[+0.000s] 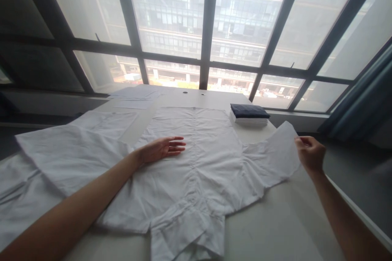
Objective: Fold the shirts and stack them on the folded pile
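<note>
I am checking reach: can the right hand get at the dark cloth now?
Probably yes: the dark cloth lies uncovered atop a white stack, though the right hand pinches the sleeve.

Garment (217, 167) on table (266, 232); stack (249, 112) right of its far end; sheets (131, 93) behind, left

plain white garment (217, 171), navy cloth (249, 111), white table (260, 228), blue-grey curtain (358, 106)

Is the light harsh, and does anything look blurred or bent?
Head view: daylight glares through the dark-framed glass windows, washing out the pale multistorey building beyond; the crumpled white cloth garment looks greyish; dark window bars splay outward, probably lens distortion; the bare right hand looks slightly soft.
</note>
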The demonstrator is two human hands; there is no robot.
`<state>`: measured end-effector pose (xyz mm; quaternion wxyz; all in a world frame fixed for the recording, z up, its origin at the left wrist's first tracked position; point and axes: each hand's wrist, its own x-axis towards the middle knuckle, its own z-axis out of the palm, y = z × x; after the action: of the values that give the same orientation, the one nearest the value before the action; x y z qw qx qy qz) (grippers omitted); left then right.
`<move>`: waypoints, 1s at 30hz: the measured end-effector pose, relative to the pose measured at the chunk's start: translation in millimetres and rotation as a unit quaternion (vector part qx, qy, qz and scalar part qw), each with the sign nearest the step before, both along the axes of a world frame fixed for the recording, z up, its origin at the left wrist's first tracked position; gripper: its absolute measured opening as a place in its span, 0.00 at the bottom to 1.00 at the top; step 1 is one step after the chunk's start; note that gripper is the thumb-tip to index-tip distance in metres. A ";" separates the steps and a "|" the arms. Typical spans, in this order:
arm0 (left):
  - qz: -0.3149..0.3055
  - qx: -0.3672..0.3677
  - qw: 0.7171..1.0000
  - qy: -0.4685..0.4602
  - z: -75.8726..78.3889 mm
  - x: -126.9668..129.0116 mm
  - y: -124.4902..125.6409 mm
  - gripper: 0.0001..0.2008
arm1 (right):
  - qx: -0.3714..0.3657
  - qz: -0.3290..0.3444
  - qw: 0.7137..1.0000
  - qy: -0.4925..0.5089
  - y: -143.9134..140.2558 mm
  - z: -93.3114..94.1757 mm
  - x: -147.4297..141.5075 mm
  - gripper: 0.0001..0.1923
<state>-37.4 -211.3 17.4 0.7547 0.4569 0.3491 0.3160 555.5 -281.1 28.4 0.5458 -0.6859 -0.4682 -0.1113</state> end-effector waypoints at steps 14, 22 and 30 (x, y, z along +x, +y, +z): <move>0.002 0.010 1.000 0.010 -2.9 -1.5 2.2 0.20 | -0.228 0.163 0.959 0.039 8.9 -31.7 -33.6 0.18; -0.003 0.019 1.000 0.006 -4.1 -1.5 2.1 0.19 | -0.330 0.106 0.938 0.021 14.5 -53.4 -22.6 0.30; -0.002 0.018 1.000 0.016 -5.9 -1.9 3.0 0.19 | -0.173 0.196 0.964 0.050 8.5 -31.3 -44.5 0.28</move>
<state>-39.3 -208.3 11.6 0.7413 0.4763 0.3546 0.3128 511.0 -272.5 -3.0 0.4526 -0.6695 -0.5777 0.1148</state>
